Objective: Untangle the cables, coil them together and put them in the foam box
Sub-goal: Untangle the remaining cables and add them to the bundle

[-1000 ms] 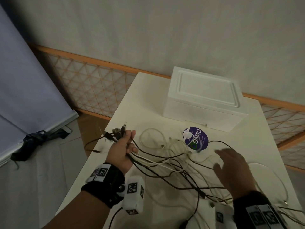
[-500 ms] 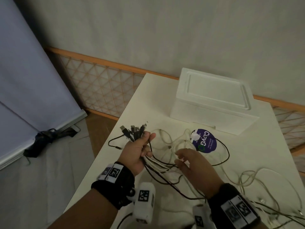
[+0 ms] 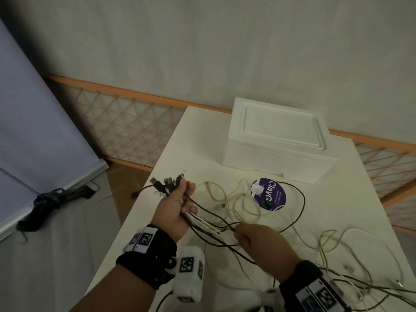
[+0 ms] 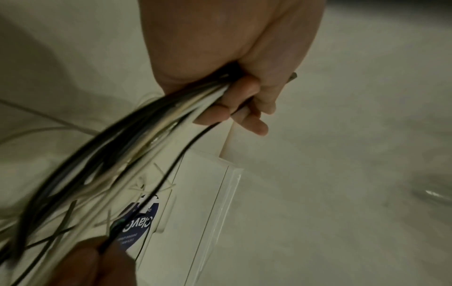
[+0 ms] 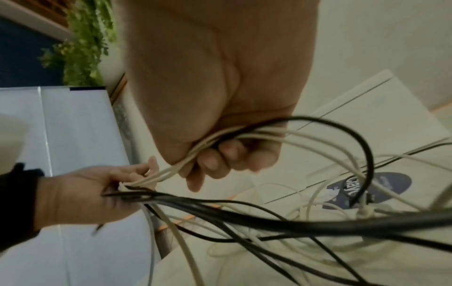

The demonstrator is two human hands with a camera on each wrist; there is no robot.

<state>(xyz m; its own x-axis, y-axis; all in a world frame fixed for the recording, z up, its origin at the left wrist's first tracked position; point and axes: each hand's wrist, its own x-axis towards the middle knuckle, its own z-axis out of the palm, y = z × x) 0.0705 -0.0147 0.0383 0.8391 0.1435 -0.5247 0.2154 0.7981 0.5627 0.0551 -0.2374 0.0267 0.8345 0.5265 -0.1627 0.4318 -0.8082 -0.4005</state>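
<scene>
My left hand [image 3: 180, 204] grips a bundle of black and white cables [image 3: 209, 224] near their plug ends [image 3: 166, 184], which stick up above the fist over the table's left edge. Its curled fingers [image 4: 244, 108] close round the strands. Just to the right, my right hand [image 3: 252, 242] also grips the same cables [image 5: 244, 135], fingers [image 5: 220, 156] curled round several white and black strands. The rest of the cables [image 3: 326, 244] trail loose across the white table [image 3: 202, 136]. The white foam box [image 3: 276, 140] stands at the back with its lid on.
A round purple sticker [image 3: 271, 197] lies on the table in front of the box, under cable loops. The table's left edge [image 3: 126, 224] drops to the floor, where a dark bundle [image 3: 49, 203] lies by a pale blue panel [image 3: 33, 131]. A lattice fence [image 3: 126, 129] runs behind.
My right hand moved left from the loose cables on the table to the bundle and closed on it beside my left hand. My left hand kept its grip on the plug ends.
</scene>
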